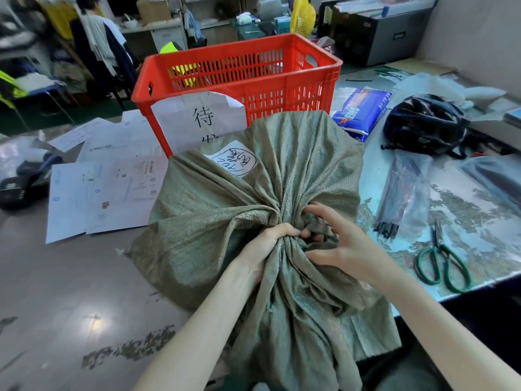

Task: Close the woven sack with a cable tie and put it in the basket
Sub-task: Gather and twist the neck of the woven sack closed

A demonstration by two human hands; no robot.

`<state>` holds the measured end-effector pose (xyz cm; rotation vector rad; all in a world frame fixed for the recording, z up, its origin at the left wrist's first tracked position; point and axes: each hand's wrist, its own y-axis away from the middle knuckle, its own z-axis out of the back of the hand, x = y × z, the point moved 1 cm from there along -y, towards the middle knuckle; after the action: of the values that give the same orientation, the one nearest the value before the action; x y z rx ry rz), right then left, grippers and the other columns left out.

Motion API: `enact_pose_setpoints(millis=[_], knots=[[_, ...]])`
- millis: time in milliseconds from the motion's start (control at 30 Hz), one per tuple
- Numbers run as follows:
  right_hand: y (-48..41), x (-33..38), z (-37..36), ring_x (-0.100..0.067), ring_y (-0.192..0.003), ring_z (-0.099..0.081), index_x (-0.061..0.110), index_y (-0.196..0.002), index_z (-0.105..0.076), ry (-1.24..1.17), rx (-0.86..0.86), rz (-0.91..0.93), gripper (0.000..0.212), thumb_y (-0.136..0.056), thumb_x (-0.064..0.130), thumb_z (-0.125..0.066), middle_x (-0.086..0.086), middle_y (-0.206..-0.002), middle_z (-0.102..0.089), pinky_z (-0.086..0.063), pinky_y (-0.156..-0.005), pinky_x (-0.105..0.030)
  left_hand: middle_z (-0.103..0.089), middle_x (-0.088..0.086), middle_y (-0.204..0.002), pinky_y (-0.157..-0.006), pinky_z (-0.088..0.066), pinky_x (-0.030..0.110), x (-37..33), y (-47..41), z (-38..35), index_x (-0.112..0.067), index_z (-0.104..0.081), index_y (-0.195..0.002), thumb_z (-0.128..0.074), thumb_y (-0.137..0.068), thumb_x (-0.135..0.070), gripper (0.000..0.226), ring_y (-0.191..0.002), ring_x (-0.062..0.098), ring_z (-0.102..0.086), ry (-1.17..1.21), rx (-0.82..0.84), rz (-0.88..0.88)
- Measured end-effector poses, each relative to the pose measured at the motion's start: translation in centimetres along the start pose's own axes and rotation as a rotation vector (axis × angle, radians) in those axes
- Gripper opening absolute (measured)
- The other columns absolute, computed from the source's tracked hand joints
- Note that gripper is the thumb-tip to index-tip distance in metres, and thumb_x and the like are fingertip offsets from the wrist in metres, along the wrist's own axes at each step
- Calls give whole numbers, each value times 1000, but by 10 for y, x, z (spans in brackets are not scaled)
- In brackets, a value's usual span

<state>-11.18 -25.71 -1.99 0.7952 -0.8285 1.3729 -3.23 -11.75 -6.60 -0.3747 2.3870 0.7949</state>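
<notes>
A full olive-green woven sack (225,204) lies on the table in front of me, a white handwritten label on its top. Its mouth is gathered into a twisted neck near the table's front edge. My left hand (267,244) is clenched around that neck. My right hand (338,241) rests against the neck from the right, fingers spread and partly pushed into the folds. Loose sack fabric hangs down towards me. A red plastic basket (310,77) stands right behind the sack, with a paper sign on its front. A clear bag of black cable ties (400,187) lies to the right.
Green-handled scissors (442,261) lie near the right table edge. A black helmet (423,122) and a blue packet (361,108) sit at the back right. Printed papers (104,187) and a dark device (25,179) cover the left. A person stands far behind.
</notes>
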Motion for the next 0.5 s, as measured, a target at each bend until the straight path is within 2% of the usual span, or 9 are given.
enact_pose_setpoints(millis=[67,100,167,233,333,400,500], knots=[[4,-1,-3,2,-99,-54,23,-135,-43,-97,-21,-1,72,-74,0,-74,14,-120,-54,-36,-77,4,-74,10,-95,-80,-54,34,3,-1,-3,-14,-65,-74,-53,-76,-19,13,-80,23,-70,39,6,-14],[8,-3,-4,5,-97,-56,24,-136,-40,-153,-52,4,75,-74,-2,-74,17,-115,-57,-40,-76,1,-74,10,-93,-80,-54,34,5,0,-5,-14,-64,-74,-51,-78,-18,14,-80,23,-70,54,-1,-33],[16,-10,-9,14,-106,-52,28,-139,-36,-178,-196,38,80,-74,2,-75,27,-117,-55,-43,-84,-5,-74,9,-85,-75,-56,31,6,0,-11,-12,-61,-74,-45,-85,-15,20,-76,22,-71,84,-39,-87],[25,-20,-16,6,-111,-52,29,-137,-37,-144,-349,49,77,-74,10,-77,22,-125,-51,-46,-85,-11,-73,8,-75,-68,-58,27,8,-2,-15,-9,-60,-74,-39,-91,-11,26,-68,20,-71,97,-107,-143],[36,-34,-31,-6,-91,-55,23,-120,-44,-150,-461,-42,55,-76,14,-75,7,-113,-52,-46,-75,-18,-73,10,-73,-77,-54,30,13,-7,-20,-8,-60,-73,-41,-91,-9,26,-69,18,-70,132,-165,-209],[40,-40,-40,-4,-82,-54,22,-106,-49,-126,-408,-106,31,-82,16,-69,9,-99,-56,-44,-72,-22,-73,14,-79,-83,-51,32,17,-10,-21,-8,-60,-72,-44,-89,-6,24,-75,19,-71,179,-174,-241],[44,-40,-46,0,-64,-52,21,-92,-58,-111,-269,-96,4,-89,20,-60,3,-80,-65,-40,-62,-17,-72,20,-88,-89,-51,34,20,-12,-21,-7,-57,-72,-44,-87,-6,19,-83,20,-73,246,-159,-253]])
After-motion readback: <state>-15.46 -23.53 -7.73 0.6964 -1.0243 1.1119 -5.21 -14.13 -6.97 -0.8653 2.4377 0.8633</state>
